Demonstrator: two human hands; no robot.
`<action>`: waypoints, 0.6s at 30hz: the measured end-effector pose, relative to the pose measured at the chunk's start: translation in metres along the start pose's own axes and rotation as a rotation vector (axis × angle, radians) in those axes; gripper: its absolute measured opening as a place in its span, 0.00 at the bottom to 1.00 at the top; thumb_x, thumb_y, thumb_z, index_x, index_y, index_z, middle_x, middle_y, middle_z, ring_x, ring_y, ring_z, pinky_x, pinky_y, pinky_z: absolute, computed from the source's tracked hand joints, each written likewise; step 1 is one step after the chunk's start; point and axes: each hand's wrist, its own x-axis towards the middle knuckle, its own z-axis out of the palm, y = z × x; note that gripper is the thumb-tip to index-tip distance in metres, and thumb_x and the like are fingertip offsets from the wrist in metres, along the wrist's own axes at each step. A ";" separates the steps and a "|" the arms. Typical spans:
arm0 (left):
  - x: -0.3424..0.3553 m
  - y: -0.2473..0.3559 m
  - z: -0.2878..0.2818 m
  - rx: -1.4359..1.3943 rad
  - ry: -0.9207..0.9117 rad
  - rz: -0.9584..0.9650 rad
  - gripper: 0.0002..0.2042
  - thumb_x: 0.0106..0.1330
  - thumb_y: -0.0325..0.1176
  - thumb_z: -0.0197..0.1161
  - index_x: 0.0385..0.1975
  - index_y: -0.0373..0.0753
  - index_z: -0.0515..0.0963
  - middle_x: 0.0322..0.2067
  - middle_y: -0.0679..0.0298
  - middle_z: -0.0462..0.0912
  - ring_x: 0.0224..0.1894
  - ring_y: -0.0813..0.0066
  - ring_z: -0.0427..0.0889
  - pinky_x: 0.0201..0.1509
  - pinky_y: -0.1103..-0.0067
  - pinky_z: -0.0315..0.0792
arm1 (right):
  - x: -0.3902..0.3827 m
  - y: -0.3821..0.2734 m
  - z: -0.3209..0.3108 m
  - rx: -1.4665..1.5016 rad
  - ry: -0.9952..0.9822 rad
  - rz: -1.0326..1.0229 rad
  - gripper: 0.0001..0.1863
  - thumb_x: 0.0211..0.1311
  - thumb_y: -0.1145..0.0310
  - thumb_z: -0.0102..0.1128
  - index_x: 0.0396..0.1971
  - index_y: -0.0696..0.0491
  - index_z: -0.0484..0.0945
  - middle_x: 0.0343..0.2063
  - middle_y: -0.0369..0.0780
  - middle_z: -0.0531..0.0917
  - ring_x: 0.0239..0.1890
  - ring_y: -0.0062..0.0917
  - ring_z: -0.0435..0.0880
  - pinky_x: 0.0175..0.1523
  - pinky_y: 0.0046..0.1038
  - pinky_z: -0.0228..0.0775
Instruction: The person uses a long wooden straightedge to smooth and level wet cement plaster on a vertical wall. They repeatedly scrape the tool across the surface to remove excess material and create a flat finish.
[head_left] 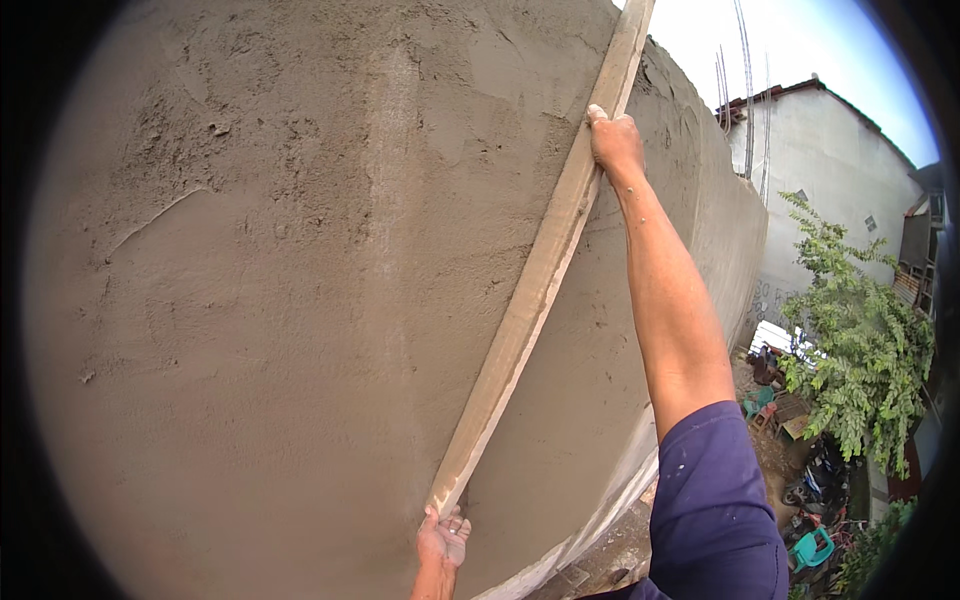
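Observation:
A long, straight plasterer's straightedge (540,290), smeared with grey mortar, slants across the wall from lower middle to upper right. Its length lies against wet grey plaster (260,330). High up, my right hand (617,148) is closed around it, the arm stretched upward in a navy sleeve. At the bottom end, my left hand (443,538) supports it, thumb at the edge and fingers curled, with mortar on the skin. The top end of the straightedge runs out of view.
The plaster is rough and pitted at upper left, smoother right of the straightedge. Thin steel bars (748,90) rise beyond the wall's edge. Far below at right are a leafy tree (850,320), a green plastic chair (812,548) and clutter. A pale house wall (830,150) stands behind.

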 end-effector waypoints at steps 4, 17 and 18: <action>-0.008 0.005 -0.006 0.034 -0.024 0.043 0.20 0.75 0.51 0.50 0.51 0.39 0.72 0.39 0.59 0.74 0.31 0.71 0.67 0.43 0.68 0.70 | -0.008 0.001 0.008 -0.142 0.014 0.049 0.32 0.68 0.48 0.54 0.50 0.67 0.72 0.46 0.59 0.82 0.53 0.50 0.81 0.58 0.45 0.70; 0.019 -0.009 -0.037 0.094 0.030 0.000 0.23 0.75 0.53 0.48 0.50 0.38 0.72 0.40 0.57 0.77 0.33 0.69 0.71 0.43 0.66 0.72 | -0.007 0.048 0.017 -0.128 0.089 0.013 0.32 0.67 0.47 0.55 0.49 0.66 0.73 0.46 0.58 0.82 0.52 0.49 0.82 0.57 0.45 0.71; 0.009 -0.006 -0.052 0.081 -0.021 -0.028 0.22 0.75 0.53 0.48 0.51 0.38 0.72 0.40 0.57 0.77 0.33 0.69 0.71 0.43 0.66 0.72 | -0.044 0.064 0.026 -0.141 0.094 -0.056 0.32 0.67 0.47 0.56 0.49 0.66 0.72 0.47 0.59 0.82 0.53 0.51 0.81 0.58 0.46 0.70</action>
